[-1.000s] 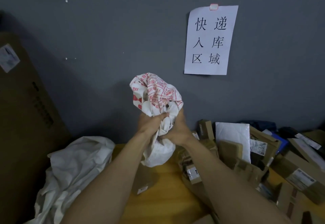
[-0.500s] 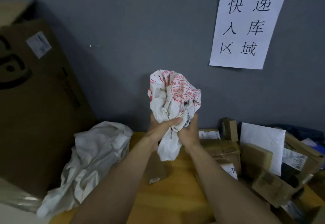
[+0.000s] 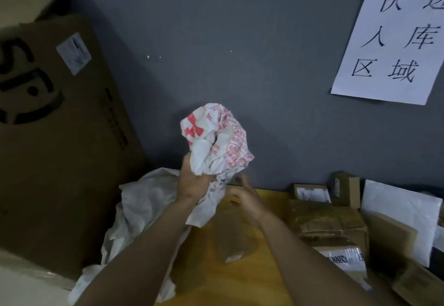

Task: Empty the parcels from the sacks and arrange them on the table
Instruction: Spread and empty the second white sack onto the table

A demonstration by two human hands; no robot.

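Printed sack (image 3: pixel 216 142): a crumpled white sack with red print, held up in front of the grey wall (image 3: pixel 264 53) and above the counter (image 3: pixel 240 286).
Left hand (image 3: pixel 192 183): closed round the lower part of the printed sack, which is gripped by its curled fingers (image 3: pixel 186 168).
Right hand (image 3: pixel 245 197): seen just right of the printed sack, apart from it; its fingers (image 3: pixel 240 180) are loosely spread and nothing is held. The hand is blurred.
White sack heap (image 3: pixel 144 204): slumped below and left of the printed sack, at the counter's edge.
Large cardboard box (image 3: pixel 60 149): stood far left of the printed sack.
Parcels (image 3: pixel 329 224): piled on the counter, below and right of the printed sack.
Brown parcel (image 3: pixel 230 236): lying directly below the printed sack.
Paper sign (image 3: pixel 396 36): fixed up and right of the printed sack.
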